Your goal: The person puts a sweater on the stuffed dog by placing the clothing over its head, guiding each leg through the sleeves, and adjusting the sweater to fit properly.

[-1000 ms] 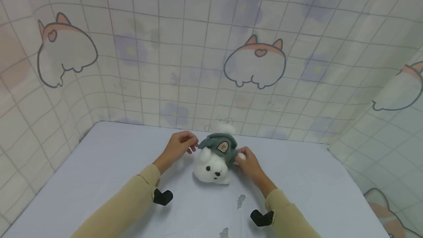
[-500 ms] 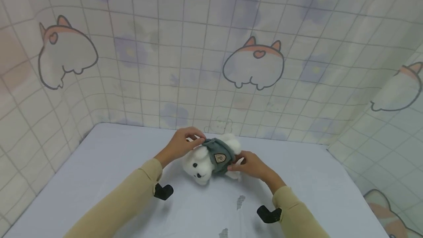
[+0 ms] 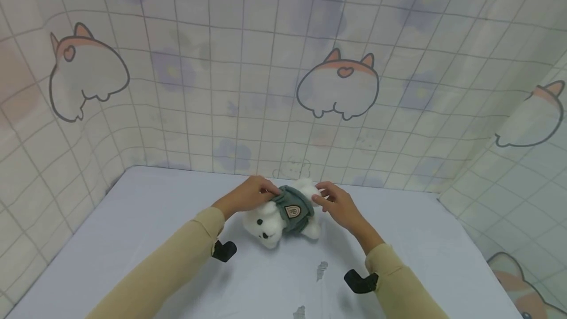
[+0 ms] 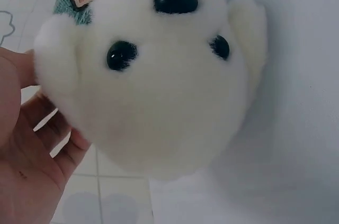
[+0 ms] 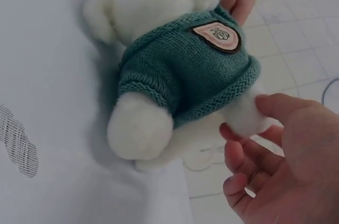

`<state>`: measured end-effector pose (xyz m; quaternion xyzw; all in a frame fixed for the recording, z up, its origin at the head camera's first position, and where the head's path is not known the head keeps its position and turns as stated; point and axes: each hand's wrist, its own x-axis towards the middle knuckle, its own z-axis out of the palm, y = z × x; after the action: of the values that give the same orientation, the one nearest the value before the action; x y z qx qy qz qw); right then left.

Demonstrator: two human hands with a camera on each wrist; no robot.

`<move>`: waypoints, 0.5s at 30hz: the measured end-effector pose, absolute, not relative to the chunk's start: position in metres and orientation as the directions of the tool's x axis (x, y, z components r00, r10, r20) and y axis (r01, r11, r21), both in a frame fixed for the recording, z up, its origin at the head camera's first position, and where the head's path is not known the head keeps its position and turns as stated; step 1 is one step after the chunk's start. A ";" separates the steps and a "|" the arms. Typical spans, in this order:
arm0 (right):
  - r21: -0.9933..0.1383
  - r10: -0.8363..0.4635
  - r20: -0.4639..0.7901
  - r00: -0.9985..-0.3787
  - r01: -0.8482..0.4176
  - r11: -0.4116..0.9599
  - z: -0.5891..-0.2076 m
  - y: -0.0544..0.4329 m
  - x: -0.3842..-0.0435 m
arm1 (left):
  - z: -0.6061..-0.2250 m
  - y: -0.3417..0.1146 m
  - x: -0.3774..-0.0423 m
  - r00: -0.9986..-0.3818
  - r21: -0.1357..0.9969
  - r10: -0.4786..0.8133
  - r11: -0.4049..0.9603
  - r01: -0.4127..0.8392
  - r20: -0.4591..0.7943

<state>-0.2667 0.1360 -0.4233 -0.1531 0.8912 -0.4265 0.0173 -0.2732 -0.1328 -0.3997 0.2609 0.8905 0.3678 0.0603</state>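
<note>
A white plush dog (image 3: 266, 223) in a knitted green sweater (image 3: 294, 201) with a shield-shaped patch lies on its side, head toward the left and front. My left hand (image 3: 252, 195) reaches over the ear and grips the toy at the sweater's upper edge. In the left wrist view the plush dog's face (image 4: 169, 91) fills the middle, beside my left hand (image 4: 32, 155). At the other end, my right hand (image 3: 338, 203) pinches white fur below the sweater's hem. The right wrist view shows thumb and fingers of my right hand (image 5: 286, 155) on either side of that fur.
The toy rests on a white table (image 3: 168, 240) near its back edge. Behind it stands a gridded curtain (image 3: 266, 127) printed with corgis. Grey patterned marks (image 3: 322, 271) show on the tabletop. Black mounts (image 3: 361, 282) sit at both wrists.
The plush dog has turned, its head swinging left. My left hand has moved onto the sweater's edge; my right hand has shifted from the foreleg side to the fur below the hem.
</note>
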 end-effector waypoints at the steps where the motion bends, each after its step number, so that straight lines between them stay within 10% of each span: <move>1: -0.762 -0.284 0.097 -0.954 -0.255 0.596 -0.424 0.136 -0.267 | -0.400 -0.130 -0.274 -0.858 0.680 0.510 0.605 0.415 0.070; 15: -0.813 -0.281 -0.018 -0.960 -0.150 0.563 -0.437 0.133 -0.272 | -0.410 -0.106 -0.281 -0.876 0.641 0.480 0.659 0.393 0.043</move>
<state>-0.2724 0.1332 -0.4372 -0.1221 0.8810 -0.4513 0.0727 -0.2813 -0.1059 -0.4098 0.2401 0.9085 0.3357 0.0649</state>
